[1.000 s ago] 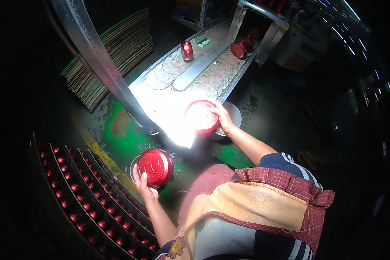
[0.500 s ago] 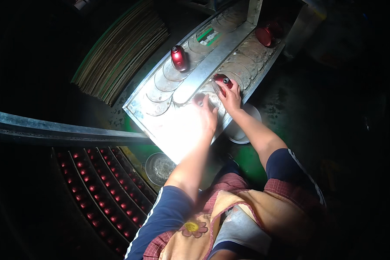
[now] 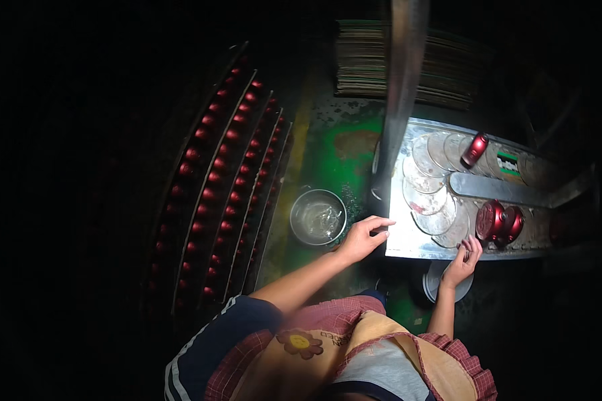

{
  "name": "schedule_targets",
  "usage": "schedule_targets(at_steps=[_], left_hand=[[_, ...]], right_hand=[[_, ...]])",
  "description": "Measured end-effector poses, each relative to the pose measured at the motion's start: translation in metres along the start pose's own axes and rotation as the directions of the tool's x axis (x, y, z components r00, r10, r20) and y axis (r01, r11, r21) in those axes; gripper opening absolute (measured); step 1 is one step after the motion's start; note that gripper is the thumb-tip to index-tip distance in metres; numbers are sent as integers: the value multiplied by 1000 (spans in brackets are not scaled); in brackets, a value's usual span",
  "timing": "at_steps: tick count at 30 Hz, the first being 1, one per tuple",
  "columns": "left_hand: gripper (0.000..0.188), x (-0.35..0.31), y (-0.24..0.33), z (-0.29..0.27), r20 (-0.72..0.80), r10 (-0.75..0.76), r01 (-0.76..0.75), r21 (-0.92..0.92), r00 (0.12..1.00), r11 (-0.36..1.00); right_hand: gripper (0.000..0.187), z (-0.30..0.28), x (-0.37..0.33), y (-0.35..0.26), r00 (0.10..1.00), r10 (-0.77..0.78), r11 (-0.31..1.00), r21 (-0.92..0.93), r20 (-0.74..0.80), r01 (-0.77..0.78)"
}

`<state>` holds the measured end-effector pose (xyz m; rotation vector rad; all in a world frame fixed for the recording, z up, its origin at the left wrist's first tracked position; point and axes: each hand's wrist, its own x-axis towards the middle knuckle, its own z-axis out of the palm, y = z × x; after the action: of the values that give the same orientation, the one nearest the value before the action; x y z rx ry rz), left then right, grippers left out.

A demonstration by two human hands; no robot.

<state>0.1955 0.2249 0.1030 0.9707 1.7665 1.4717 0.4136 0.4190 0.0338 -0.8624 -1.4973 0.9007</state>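
My left hand (image 3: 364, 240) is off the conveyor's near-left corner, thumb and fingers apart, with nothing visible in it. My right hand (image 3: 463, 261) hovers at the conveyor's near edge, fingers loosely spread and empty. Just beyond it, two glossy red rounded bottles (image 3: 491, 221) lie or lean side by side; I cannot tell which. Another red bottle (image 3: 475, 150) with a dark neck is on the conveyor's far lane, tilted in this view. Overlapping round metal plates (image 3: 425, 184) form the conveyor's curved track.
A metal post (image 3: 400, 100) rises at the conveyor's left end. On the floor stand a metal basin (image 3: 318, 217) and a pale bucket (image 3: 429, 284) partly under the conveyor. Racks of red rounded pieces (image 3: 209, 194) fill the left. Flat boards (image 3: 361, 63) are stacked behind.
The view has swung left. My right hand has let go of the red bottle. My left hand has moved off the conveyor, away from a reddish piece, toward the basin side.
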Motion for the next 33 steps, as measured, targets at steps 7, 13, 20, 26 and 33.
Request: schedule_targets(at_steps=[7,13,20,26,33], left_hand=[[27,-235,19,-286,-663,-18,-125,-167,748,978],[43,-444,48,-535,-982,185,260,184,20,948],[62,-477,41,-721,-868,484,838,345,112,424],[71,-444,19,-776,-959,261,903,16,-107,429],[68,-462,0,-765,-907,416,801,201,-66,564]], right_hand=[[33,282,-184,-173,632,-316,848,510,707,-146],[47,496,-254,-362,173,-585,803,596,792,-10],[68,743,-395,-529,-9,-637,686,572,771,449],[64,867,-483,-571,86,-503,769,400,860,498],[59,872,-492,-524,147,-747,643,646,649,412]])
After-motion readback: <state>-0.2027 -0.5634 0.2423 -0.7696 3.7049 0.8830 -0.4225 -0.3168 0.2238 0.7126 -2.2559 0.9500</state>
